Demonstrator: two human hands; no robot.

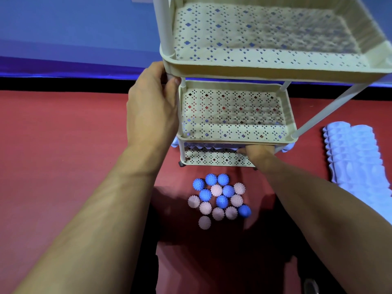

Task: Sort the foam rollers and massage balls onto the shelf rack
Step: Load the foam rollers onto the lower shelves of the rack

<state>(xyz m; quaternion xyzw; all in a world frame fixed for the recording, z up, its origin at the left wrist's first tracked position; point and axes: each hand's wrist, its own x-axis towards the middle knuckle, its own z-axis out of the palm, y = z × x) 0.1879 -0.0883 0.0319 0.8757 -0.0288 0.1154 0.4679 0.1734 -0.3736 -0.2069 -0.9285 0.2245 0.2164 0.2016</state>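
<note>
Foam rollers (358,153) lie on the red floor (63,145) at about 3 o'clock from the cream shelf rack (233,115), and one more (212,145) is already on the bottom tier; they look light, springy and ridged, so you can likely take one round its middle without it slipping. Your left hand (152,102) is closed round the rack's near-left post at 9 o'clock, steadying it. Your right hand (257,152) is under the middle tier touching the shelved roller, though how far its fingers are open is hidden, while the spiky massage balls (219,200) sit clustered at 6 o'clock.
</note>
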